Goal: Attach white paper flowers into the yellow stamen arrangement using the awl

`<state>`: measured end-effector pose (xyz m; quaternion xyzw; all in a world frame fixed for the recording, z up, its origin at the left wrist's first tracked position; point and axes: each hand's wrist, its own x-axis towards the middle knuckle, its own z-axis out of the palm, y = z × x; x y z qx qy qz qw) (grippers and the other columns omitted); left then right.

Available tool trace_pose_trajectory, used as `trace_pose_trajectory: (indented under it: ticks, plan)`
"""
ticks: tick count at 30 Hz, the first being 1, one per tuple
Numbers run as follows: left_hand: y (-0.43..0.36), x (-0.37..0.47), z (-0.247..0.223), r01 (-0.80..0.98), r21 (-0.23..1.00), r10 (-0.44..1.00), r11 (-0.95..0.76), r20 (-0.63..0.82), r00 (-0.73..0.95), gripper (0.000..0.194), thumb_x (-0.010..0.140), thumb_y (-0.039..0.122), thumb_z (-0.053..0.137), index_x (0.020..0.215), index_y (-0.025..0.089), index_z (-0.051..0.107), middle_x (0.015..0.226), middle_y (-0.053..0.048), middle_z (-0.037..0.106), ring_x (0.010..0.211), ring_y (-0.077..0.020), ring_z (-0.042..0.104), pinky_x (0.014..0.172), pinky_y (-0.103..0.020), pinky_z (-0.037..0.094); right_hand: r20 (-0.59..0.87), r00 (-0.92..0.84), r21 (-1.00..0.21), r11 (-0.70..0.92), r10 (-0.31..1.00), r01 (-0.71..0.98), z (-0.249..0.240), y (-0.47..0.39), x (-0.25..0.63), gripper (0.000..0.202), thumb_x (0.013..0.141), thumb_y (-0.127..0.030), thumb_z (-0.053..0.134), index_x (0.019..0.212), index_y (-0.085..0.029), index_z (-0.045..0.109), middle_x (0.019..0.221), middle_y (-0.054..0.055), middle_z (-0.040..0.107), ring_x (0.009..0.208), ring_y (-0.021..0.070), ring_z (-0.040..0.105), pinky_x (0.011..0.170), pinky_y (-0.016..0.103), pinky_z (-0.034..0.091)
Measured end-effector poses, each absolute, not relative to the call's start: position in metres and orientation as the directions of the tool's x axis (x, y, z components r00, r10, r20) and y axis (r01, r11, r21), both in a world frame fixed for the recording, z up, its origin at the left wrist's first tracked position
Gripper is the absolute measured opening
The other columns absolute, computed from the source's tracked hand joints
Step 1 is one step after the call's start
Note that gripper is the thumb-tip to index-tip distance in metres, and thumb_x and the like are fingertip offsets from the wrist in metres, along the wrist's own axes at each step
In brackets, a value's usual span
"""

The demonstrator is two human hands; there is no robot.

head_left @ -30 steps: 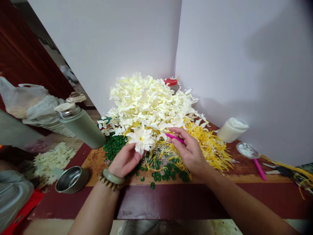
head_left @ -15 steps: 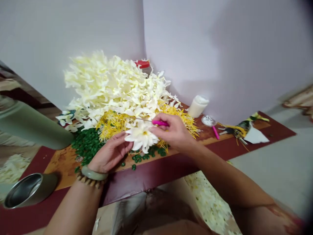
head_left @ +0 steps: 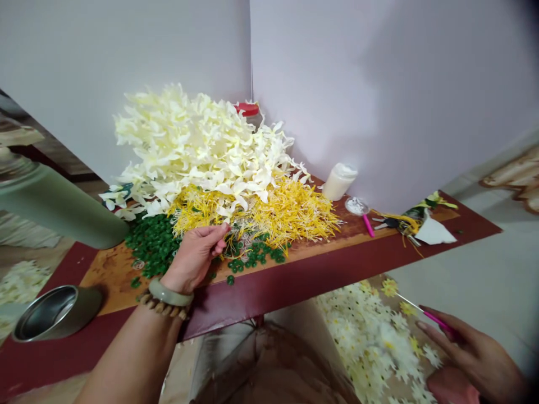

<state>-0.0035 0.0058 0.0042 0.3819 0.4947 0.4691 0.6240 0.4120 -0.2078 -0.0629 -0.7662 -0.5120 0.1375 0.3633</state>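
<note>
Right hand down low, fingers pinched on a pink tool whose thin tip hangs over the flowers piled below the table. Left hand rests on the tabletop, fingers curled narrow among green beads and yellow stamens; whether it holds anything, can't tell. White petals heaped behind, a jar at the wall.

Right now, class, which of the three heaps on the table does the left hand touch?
The yellow stamen heap: the left hand rests at its front edge, between the green beads and white petals.
</note>
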Motion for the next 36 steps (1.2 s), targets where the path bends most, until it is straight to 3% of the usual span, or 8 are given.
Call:
trace_pose_trajectory:
  ticks: [4, 8, 14, 23, 25, 28, 30, 36]
  plan:
    - [0.003, 0.0, 0.002, -0.044, 0.984, 0.983, 0.17, -0.166, 0.079, 0.031, 0.07, 0.041, 0.061, 0.058, 0.012, 0.064, 0.037, 0.005, 0.041, 0.036, -0.0029, 0.03, 0.038, -0.016, 0.024, 0.029, 0.493, -0.718, -0.325, 0.869, 0.616, -0.036, -0.181, 0.386, 0.019, 0.064, -0.041, 0.063, 0.079, -0.029, 0.067, 0.072, 0.01, 0.068, 0.062, 0.0216, 0.062, 0.053, 0.031, 0.045]
    - [0.003, 0.002, -0.001, -0.046, 0.989, 0.98, 0.142, -0.133, 0.149, 0.025, 0.071, 0.036, 0.061, 0.064, 0.012, 0.064, 0.045, 0.004, 0.045, 0.042, -0.0034, 0.036, 0.042, -0.014, 0.027, 0.167, 0.314, -0.795, -0.061, 0.935, 0.603, -0.01, -0.132, 0.331, 0.018, 0.064, -0.04, 0.065, 0.073, -0.025, 0.062, 0.069, 0.006, 0.065, 0.06, 0.0188, 0.058, 0.054, 0.029, 0.044]
    - [0.007, -0.003, -0.006, -0.25, 0.943, 0.968, 0.219, -0.178, 0.175, 0.017, 0.063, 0.027, 0.07, 0.066, 0.011, 0.064, 0.058, 0.002, 0.054, 0.049, -0.0033, 0.042, 0.047, -0.012, 0.035, 0.212, -0.082, -0.66, 0.205, 0.974, 0.723, -0.008, -0.073, 0.247, 0.017, 0.077, -0.028, 0.054, 0.066, -0.017, 0.059, 0.057, -0.001, 0.054, 0.055, 0.0118, 0.048, 0.053, 0.023, 0.034]
    - [0.005, -0.002, -0.003, -0.274, 0.933, 0.965, 0.234, -0.188, 0.183, 0.017, 0.063, 0.021, 0.07, 0.076, 0.011, 0.066, 0.063, 0.0, 0.059, 0.054, -0.0049, 0.051, 0.052, -0.013, 0.041, 0.23, 0.024, -0.654, 0.136, 0.973, 0.744, -0.02, -0.052, 0.222, 0.017, 0.074, -0.023, 0.052, 0.059, -0.017, 0.056, 0.053, -0.002, 0.051, 0.052, 0.0105, 0.041, 0.05, 0.022, 0.027]
    - [0.003, -0.001, 0.0, -0.264, 0.939, 0.968, 0.22, -0.176, 0.181, 0.016, 0.065, 0.022, 0.069, 0.076, 0.011, 0.065, 0.062, 0.0, 0.06, 0.053, -0.0056, 0.052, 0.05, -0.013, 0.041, 0.208, 0.036, -0.765, 0.14, 0.977, 0.629, -0.012, -0.049, 0.22, 0.018, 0.075, -0.027, 0.053, 0.06, -0.016, 0.054, 0.053, -0.002, 0.048, 0.051, 0.0099, 0.041, 0.049, 0.021, 0.029]
    - [-0.001, 0.002, 0.004, -0.227, 0.955, 0.969, 0.19, -0.145, 0.201, 0.016, 0.067, 0.023, 0.068, 0.077, 0.011, 0.063, 0.065, -0.003, 0.065, 0.057, -0.0076, 0.057, 0.051, -0.014, 0.043, 0.141, 0.075, -0.97, 0.122, 0.987, 0.212, 0.0, -0.036, 0.202, 0.022, 0.072, -0.034, 0.057, 0.06, -0.016, 0.051, 0.053, -0.005, 0.043, 0.05, 0.0081, 0.039, 0.048, 0.02, 0.031]
    - [-0.003, 0.004, 0.006, -0.258, 0.942, 0.956, 0.216, -0.151, 0.25, 0.019, 0.066, 0.022, 0.069, 0.082, 0.012, 0.062, 0.073, -0.006, 0.068, 0.064, -0.0101, 0.062, 0.057, -0.016, 0.046, 0.122, 0.07, -0.992, 0.123, 0.99, -0.001, 0.005, -0.023, 0.18, 0.021, 0.068, -0.034, 0.06, 0.061, -0.016, 0.052, 0.054, -0.005, 0.044, 0.05, 0.0074, 0.039, 0.049, 0.02, 0.032]
    - [0.0, 0.001, 0.006, -0.5, 0.83, 0.962, 0.248, -0.15, 0.228, 0.025, 0.061, 0.011, 0.072, 0.084, 0.015, 0.062, 0.072, -0.002, 0.069, 0.066, -0.0076, 0.063, 0.068, -0.016, 0.05, 0.186, 0.013, -0.981, 0.187, 0.982, -0.049, 0.007, 0.006, 0.12, 0.014, 0.066, -0.026, 0.061, 0.057, -0.016, 0.057, 0.052, -0.004, 0.049, 0.052, 0.0094, 0.044, 0.053, 0.022, 0.039]
